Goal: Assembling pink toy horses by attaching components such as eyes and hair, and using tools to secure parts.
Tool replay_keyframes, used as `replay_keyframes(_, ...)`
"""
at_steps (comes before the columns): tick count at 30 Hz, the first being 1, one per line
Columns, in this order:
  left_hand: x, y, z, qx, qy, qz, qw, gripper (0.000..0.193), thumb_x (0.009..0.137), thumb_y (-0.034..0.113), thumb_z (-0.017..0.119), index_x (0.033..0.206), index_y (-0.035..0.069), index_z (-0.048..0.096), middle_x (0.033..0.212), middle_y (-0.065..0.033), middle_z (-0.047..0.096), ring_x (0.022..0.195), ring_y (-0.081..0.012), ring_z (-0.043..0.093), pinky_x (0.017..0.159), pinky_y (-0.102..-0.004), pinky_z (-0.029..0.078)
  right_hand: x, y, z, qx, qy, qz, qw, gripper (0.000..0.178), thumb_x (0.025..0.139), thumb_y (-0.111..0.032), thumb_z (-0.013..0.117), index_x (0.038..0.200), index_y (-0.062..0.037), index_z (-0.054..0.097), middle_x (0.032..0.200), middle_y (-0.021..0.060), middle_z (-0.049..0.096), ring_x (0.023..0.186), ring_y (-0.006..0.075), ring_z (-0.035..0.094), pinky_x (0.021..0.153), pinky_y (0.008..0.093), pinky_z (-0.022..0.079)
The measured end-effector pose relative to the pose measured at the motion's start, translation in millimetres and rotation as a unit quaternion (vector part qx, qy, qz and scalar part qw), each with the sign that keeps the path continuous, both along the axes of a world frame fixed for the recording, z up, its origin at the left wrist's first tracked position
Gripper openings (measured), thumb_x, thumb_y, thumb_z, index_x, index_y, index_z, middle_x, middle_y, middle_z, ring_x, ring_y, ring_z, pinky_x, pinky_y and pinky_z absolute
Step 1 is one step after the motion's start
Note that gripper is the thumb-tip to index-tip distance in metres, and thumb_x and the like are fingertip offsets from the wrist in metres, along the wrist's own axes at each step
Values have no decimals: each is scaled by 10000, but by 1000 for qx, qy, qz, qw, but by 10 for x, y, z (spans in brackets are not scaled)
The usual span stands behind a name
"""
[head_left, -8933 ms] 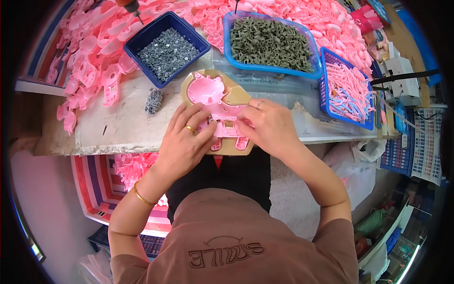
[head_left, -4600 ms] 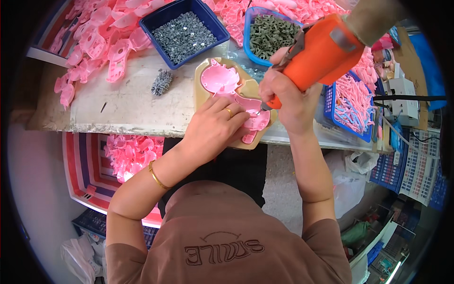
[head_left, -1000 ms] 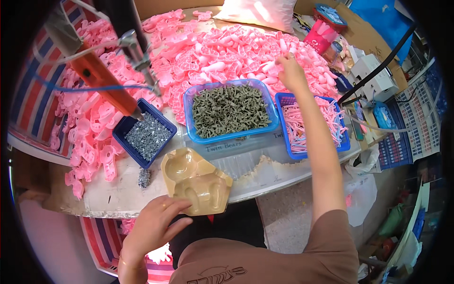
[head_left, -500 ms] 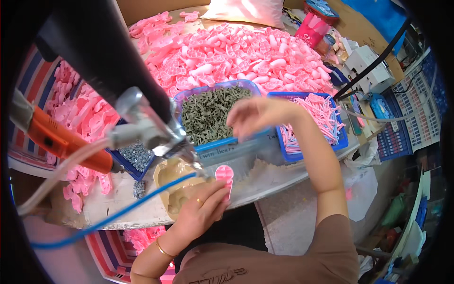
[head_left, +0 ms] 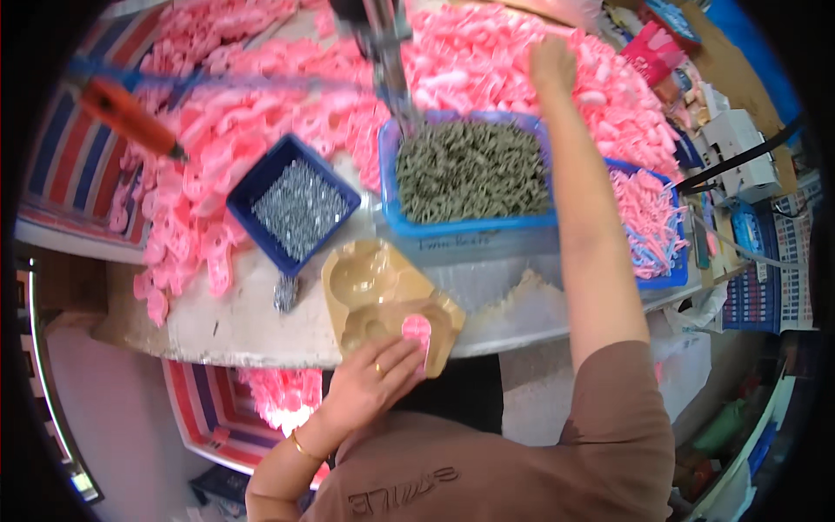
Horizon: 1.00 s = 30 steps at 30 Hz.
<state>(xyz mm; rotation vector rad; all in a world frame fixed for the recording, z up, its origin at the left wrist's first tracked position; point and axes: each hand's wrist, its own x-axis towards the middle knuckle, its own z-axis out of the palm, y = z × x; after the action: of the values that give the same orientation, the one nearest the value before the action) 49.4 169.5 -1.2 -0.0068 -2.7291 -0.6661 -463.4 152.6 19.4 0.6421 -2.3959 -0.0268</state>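
Observation:
My left hand (head_left: 376,376) is closed on a pink plastic piece (head_left: 417,328), a small half-shell with a rounded top, held over the near edge of a tan moulded fixture (head_left: 358,274) with hollowed recesses. My right arm stretches far across the table. At its end, my right hand (head_left: 554,65) is at the heap of pink plastic pieces (head_left: 470,70); its fingers are blurred and partly hidden. Between the hands stands a blue basket (head_left: 465,228) full of small grey-green parts.
Left of the fixture lies a dark blue box (head_left: 246,202) of small metal screws. An orange power screwdriver (head_left: 130,119) and a metal tool on an arm (head_left: 396,78) hang above the table. Another blue basket (head_left: 665,280) at right holds pink and blue strips.
My right hand has moved away from above the grey-green parts, out to the pink heap. My left hand still holds the pink piece. The view has shifted, showing the fixture and screw box more fully.

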Motion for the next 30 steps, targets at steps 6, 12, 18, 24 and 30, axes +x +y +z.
replay_keyframes(6, -188, 37, -46, -4, 12, -26, 1000, 353, 799, 166, 765, 1128, 79, 672, 1184, -50, 661, 1097, -237, 640, 880, -352, 535, -458, 431, -269, -32, 192, 101, 976, 408, 940, -401, 629, 1087, -24, 584, 953, 147, 657, 896, 310, 667, 806, 382, 516)
replay_keyframes(12, -127, 34, -138, -20, 17, -26, 999, 329, 800, 173, 760, 1093, 57, 665, 1163, -63, 664, 1082, -241, 644, 886, -374, 534, 1824, 743, 435, -208, -597, 370, 680, 207, 960, -217, 573, 1070, -82, 684, 902, 19, 698, 739, 110, 661, 622, 264, 530)
replay_keyframes(18, 48, 103, -92, -77, 83, -45, 993, 293, 807, 155, 751, 1071, 59, 670, 1126, -64, 676, 1037, -242, 661, 816, -340, 558, 3106, 1027, 129, -139, -643, 436, 614, 194, 930, -159, 657, 1059, -15, 636, 762, 66, 686, 652, 69, 638, 579, 249, 515)
replay_keyframes(24, 425, -146, -85, -30, 134, -13, 990, 337, 727, 45, 777, 1045, 62, 667, 1089, -82, 681, 973, -241, 680, 760, -335, 580, 3543, 984, -155, -45, -565, 423, 707, 289, 909, -258, 674, 1055, -11, 638, 755, 129, 681, 605, 245, 675, 582, 345, 526)
replay_keyframes(30, 626, -1175, -267, -117, 112, 359, 919, 329, 812, 96, 728, 1119, 25, 630, 1127, -160, 661, 1080, -363, 606, 922, -442, 495, 3524, 950, 37, -28, -531, 419, 736, 327, 883, -286, 709, 1063, -16, 663, 761, 137, 676, 630, 248, 680, 600, 333, 521)
